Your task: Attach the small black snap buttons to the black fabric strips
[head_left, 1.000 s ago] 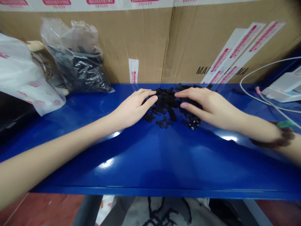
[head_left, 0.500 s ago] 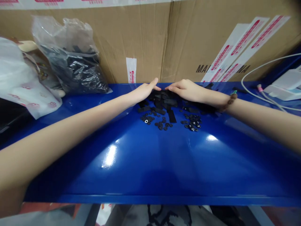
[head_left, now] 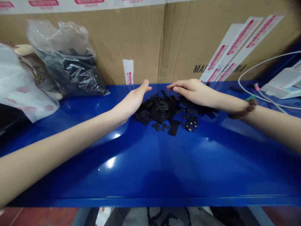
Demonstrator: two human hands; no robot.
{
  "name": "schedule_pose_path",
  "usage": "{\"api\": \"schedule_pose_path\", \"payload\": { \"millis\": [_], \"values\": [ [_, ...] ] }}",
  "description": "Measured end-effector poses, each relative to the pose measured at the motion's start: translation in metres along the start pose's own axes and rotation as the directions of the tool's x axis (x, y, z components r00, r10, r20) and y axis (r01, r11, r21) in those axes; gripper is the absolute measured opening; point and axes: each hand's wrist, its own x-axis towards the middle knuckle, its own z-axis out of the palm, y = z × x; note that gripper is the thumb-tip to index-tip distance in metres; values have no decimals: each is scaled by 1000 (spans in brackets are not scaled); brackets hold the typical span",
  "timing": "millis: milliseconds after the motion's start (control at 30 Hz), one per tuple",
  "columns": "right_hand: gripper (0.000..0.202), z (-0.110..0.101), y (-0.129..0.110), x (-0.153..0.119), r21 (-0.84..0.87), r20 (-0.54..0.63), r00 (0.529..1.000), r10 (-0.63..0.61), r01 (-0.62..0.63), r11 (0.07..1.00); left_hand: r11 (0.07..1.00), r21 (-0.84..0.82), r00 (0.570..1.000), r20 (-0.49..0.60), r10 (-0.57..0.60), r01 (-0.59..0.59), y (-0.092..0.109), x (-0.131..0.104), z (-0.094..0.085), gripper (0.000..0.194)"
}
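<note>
My left hand [head_left: 134, 99] stands on edge at the left side of a heap of black fabric strips [head_left: 160, 108], palm turned toward it, fingers stretched and holding nothing. Over the heap's far right part reaches my right hand [head_left: 191, 90], fingers extended and a little bent, with nothing visible in them. One flat black strip [head_left: 174, 127] sticks out toward me. In front of the heap lie small black round pieces [head_left: 162, 126], and a cluster of black discs [head_left: 191, 123] at the right, some with white letters. My right hand hides part of the darker pieces beneath it.
A large cardboard box [head_left: 145, 37] closes off the back of the blue table [head_left: 150, 169]. At the left stand a clear bag of black pieces [head_left: 75, 69] and a white plastic bag [head_left: 23, 84]. A white cable [head_left: 244, 70] and a white device [head_left: 285, 84] are at the right.
My left hand has drawn back to the left and toward me, widening the gap between the hands. The fabric heap sits nearer to me, covering some small round pieces; my right hand has shifted slightly.
</note>
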Motion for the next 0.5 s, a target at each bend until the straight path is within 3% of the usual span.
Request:
{"api": "schedule_pose_path", "payload": {
  "millis": [100,200,333,500],
  "values": [
    [34,-5,-4,-14,17,-14,999,34,-34,999,985,-133,990,-70,-120,110,-2,-18,-4,63],
    [31,-10,-13,-30,-91,47,998,33,-28,995,963,-185,973,-82,-215,197,-5,-32,-1,65],
    [32,-14,-15,-43,-252,106,994,-2,29,967,957,-225,977,-65,-205,186,-4,-37,7,63],
    [29,-11,-7,-48,-227,130,991,1,29,973,974,-206,986,-109,-123,99,-5,-39,10,59]
  ]
}}
